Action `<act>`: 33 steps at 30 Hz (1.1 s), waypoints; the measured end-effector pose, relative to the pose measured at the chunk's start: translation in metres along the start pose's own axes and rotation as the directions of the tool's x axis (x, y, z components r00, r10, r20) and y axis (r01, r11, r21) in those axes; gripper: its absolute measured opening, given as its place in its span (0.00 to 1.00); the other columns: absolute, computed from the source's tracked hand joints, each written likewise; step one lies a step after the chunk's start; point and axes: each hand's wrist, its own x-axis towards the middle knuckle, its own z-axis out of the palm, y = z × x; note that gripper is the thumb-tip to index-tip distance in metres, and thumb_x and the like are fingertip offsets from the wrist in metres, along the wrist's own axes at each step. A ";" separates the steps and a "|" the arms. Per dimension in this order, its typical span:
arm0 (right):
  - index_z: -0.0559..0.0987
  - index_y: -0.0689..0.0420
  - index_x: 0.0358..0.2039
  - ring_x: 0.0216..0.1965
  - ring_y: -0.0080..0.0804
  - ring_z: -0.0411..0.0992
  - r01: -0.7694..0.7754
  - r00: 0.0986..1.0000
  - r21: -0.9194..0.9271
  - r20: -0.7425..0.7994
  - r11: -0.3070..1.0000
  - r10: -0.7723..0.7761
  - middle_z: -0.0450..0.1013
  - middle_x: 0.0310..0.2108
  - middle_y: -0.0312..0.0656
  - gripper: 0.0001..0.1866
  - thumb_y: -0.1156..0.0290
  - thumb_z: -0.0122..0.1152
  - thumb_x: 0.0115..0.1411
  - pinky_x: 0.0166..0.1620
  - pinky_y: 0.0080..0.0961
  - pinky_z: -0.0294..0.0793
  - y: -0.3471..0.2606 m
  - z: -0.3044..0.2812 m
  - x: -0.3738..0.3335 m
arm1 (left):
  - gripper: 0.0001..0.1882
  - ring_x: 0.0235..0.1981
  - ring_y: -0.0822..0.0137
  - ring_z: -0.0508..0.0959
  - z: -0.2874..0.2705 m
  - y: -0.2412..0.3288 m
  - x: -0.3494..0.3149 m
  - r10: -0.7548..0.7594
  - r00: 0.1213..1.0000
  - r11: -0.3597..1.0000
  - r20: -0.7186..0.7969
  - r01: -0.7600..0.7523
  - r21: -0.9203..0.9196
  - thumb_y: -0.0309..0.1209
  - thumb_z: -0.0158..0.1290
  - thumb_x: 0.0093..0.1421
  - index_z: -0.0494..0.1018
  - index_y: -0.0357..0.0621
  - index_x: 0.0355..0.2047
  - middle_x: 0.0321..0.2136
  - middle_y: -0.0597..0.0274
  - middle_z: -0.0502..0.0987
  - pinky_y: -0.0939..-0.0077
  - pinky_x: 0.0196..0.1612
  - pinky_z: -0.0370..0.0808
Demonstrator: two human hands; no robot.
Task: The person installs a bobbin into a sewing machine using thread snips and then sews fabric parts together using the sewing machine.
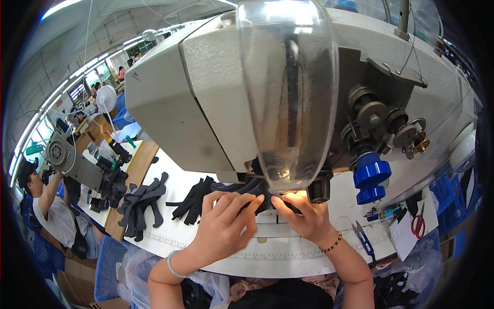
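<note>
A large pale sewing machine [216, 92] fills the upper middle, with a clear plastic shield [288, 103] in front of its head. Below the shield, a dark fabric piece [265, 205] lies on the white table. My left hand [224, 221] pinches its left part, fingers bent and thumb pressed in. On the other side, my right hand [307, 219] grips the fabric between thumb and fingers, close to the lit needle area. The needle itself is hidden behind the shield. Black fabric strips [193, 201] lie just left of my left hand, near dark grey curved fabric pieces [144, 206].
Blue-handled thread snips [364, 241] and red-handled scissors [418, 224] lie on the right of the table [288, 257]. Blue tension knobs [371, 172] jut from the machine. Plastic-lined blue bins [110, 268] stand below. A co-worker [62, 211] sits at another machine [72, 159] to the left.
</note>
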 end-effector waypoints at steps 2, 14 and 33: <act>0.80 0.51 0.37 0.27 0.23 0.71 -0.007 1.000 0.033 -0.004 0.999 0.007 0.67 0.35 0.34 0.17 0.77 0.66 0.43 0.29 0.21 0.72 -0.001 0.000 0.000 | 0.21 0.38 0.64 0.73 0.001 0.004 -0.002 0.002 1.000 1.000 -0.004 -0.002 -0.002 0.20 0.57 0.43 0.75 0.41 0.42 0.37 0.62 0.73 0.64 0.45 0.67; 0.80 0.54 0.39 0.27 0.21 0.69 -0.047 0.997 -0.005 0.065 0.999 0.047 0.67 0.32 0.32 0.18 0.78 0.63 0.43 0.24 0.19 0.68 -0.008 -0.005 0.001 | 0.22 0.44 0.60 0.74 0.002 -0.014 0.001 0.055 0.995 0.992 0.089 -0.045 -0.115 0.18 0.56 0.46 0.74 0.38 0.45 0.43 0.61 0.74 0.69 0.45 0.72; 0.79 0.59 0.34 0.42 0.40 0.71 -0.187 0.977 -0.098 0.081 0.977 0.195 0.70 0.46 0.43 0.12 0.76 0.62 0.46 0.34 0.30 0.74 -0.019 -0.004 -0.009 | 0.24 0.26 0.64 0.74 0.022 -0.050 0.010 0.194 0.966 0.977 0.168 -0.175 -0.124 0.17 0.55 0.41 0.76 0.43 0.43 0.35 0.59 0.75 0.73 0.28 0.73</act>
